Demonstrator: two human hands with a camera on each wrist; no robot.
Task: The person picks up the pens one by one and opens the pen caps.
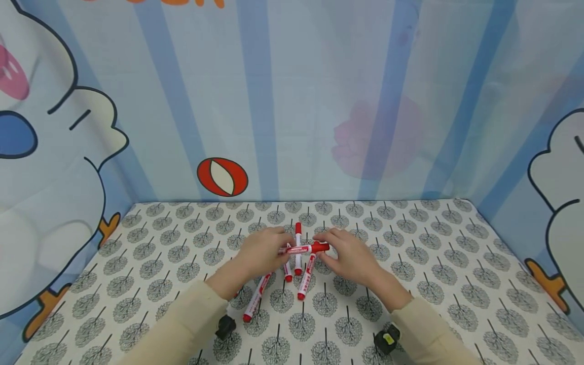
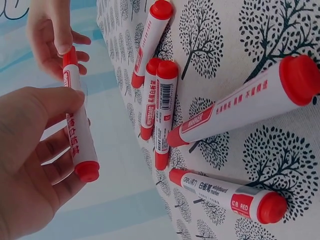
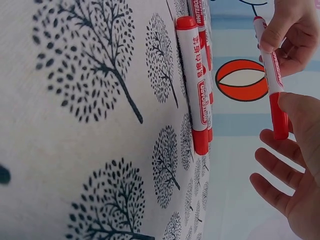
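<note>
A red whiteboard marker point(image 1: 298, 249) with a white barrel is held level above the table between both hands. My left hand point(image 1: 262, 251) grips its barrel, thumb on one side and fingers behind, as the left wrist view shows. At the other end my right hand point(image 1: 353, 256) pinches the red cap point(image 3: 278, 115), its thumb lying on it; the cap sits on the barrel. Below the hands, several more red whiteboard markers lie loosely on the cloth, among them one marker point(image 1: 307, 279) nearer the right hand and another marker point(image 1: 257, 299) nearer the left forearm.
A white cloth point(image 1: 401, 304) printed with grey trees covers the table. Behind it rises a blue striped backdrop point(image 1: 301, 126) with cartoon figures, also along both sides. Black devices are on the left wrist point(image 1: 225, 327) and the right wrist point(image 1: 387, 338).
</note>
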